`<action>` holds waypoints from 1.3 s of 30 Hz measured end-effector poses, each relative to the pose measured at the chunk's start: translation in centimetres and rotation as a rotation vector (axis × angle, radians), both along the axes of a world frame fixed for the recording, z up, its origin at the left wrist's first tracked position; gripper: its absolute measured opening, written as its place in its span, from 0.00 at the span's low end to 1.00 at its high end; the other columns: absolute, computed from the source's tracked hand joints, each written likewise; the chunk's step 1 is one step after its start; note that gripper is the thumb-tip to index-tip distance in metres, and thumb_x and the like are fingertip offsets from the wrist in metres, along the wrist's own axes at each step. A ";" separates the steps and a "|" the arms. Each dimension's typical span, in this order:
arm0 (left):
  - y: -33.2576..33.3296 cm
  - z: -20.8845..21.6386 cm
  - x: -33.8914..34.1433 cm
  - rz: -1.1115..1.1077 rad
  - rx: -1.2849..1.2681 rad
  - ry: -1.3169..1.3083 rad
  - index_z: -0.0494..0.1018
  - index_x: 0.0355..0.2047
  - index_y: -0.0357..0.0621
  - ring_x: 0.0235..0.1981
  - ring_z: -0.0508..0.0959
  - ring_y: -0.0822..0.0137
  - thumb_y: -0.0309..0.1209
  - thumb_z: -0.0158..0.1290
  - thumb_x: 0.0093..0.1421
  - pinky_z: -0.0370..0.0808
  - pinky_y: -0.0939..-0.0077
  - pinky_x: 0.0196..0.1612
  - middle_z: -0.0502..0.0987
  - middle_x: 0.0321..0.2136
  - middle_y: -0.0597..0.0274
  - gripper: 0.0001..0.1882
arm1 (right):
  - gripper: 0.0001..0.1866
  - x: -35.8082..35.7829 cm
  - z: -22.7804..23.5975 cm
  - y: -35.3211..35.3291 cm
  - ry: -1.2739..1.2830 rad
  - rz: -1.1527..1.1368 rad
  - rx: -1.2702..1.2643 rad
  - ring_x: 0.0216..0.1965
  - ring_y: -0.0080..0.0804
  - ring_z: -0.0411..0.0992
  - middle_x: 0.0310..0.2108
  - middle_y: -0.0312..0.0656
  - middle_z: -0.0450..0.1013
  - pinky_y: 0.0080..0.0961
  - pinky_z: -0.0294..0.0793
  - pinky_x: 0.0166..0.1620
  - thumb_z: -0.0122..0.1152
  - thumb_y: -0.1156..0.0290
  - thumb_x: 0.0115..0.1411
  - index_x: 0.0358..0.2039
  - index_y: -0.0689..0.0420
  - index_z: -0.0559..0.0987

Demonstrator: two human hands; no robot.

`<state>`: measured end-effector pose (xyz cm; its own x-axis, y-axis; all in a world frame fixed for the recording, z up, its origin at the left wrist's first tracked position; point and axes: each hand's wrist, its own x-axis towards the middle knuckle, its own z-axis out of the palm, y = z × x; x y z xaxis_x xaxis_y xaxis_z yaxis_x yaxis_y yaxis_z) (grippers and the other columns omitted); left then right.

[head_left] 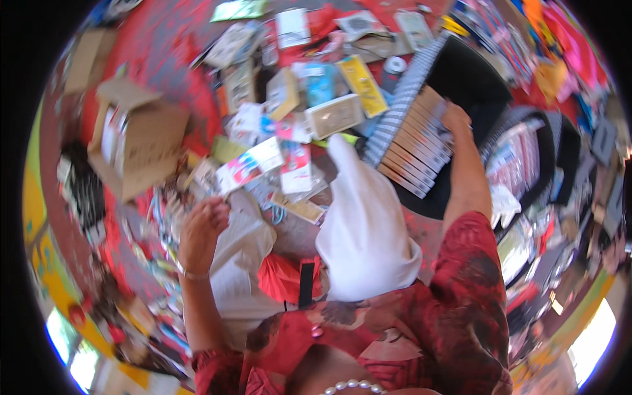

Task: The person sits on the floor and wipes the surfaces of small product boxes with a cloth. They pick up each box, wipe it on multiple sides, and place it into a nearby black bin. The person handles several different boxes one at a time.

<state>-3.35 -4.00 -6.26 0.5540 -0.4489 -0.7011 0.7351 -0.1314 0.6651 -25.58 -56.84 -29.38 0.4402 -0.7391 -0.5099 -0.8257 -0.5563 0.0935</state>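
My right hand (455,120) is inside a black fabric storage bin (471,62) with a checked side, at the right. Its fingers bend over the far end of a row of narrow brown cardboard boxes (415,141), closed on a blurred box there; the fingertips are partly hidden. The boxes stand side by side, pale ends toward my arm. My left hand (204,227) hovers by my left knee, fingers curled in, with nothing visible in them. Near it lie white, pink and blue packets (253,164) and a flat carton (299,207).
An open cardboard carton (151,145) stands at the left. Ahead, yellow (363,85), blue and beige boxes lie heaped on the red floor covering. A second dark bin (517,158) holding plastic-wrapped goods sits at the right. Loose goods surround me on both sides.
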 end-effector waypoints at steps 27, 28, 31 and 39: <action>6.7 6.1 3.9 0.748 -0.383 -0.097 0.55 0.47 0.36 0.38 0.72 0.62 0.23 0.47 0.57 0.75 0.73 0.40 0.66 0.43 0.46 0.19 | 0.31 26.9 13.4 37.0 -0.117 1.211 0.323 0.39 0.44 0.74 0.36 0.51 0.74 0.37 0.72 0.42 0.64 0.50 0.42 0.42 0.60 0.73; 6.9 6.1 4.0 0.746 -0.379 -0.101 0.54 0.49 0.36 0.38 0.72 0.63 0.23 0.47 0.57 0.74 0.73 0.40 0.66 0.43 0.46 0.21 | 0.37 26.6 11.7 39.1 -0.109 1.161 0.340 0.40 0.44 0.73 0.38 0.51 0.74 0.37 0.72 0.42 0.66 0.50 0.40 0.46 0.63 0.69; 7.6 6.2 4.0 0.742 -0.428 -0.032 0.53 0.50 0.37 0.38 0.72 0.63 0.23 0.47 0.56 0.74 0.73 0.41 0.65 0.44 0.47 0.23 | 0.48 25.1 7.0 43.5 -0.048 1.025 0.259 0.40 0.42 0.74 0.39 0.52 0.74 0.34 0.73 0.41 0.70 0.52 0.37 0.52 0.69 0.60; 7.1 6.8 3.3 0.716 -0.392 -0.028 0.56 0.52 0.38 0.37 0.72 0.65 0.23 0.47 0.55 0.74 0.76 0.39 0.67 0.43 0.50 0.23 | 0.15 23.2 5.2 41.7 0.011 1.026 0.206 0.41 0.38 0.74 0.39 0.44 0.75 0.32 0.74 0.41 0.58 0.67 0.47 0.36 0.59 0.79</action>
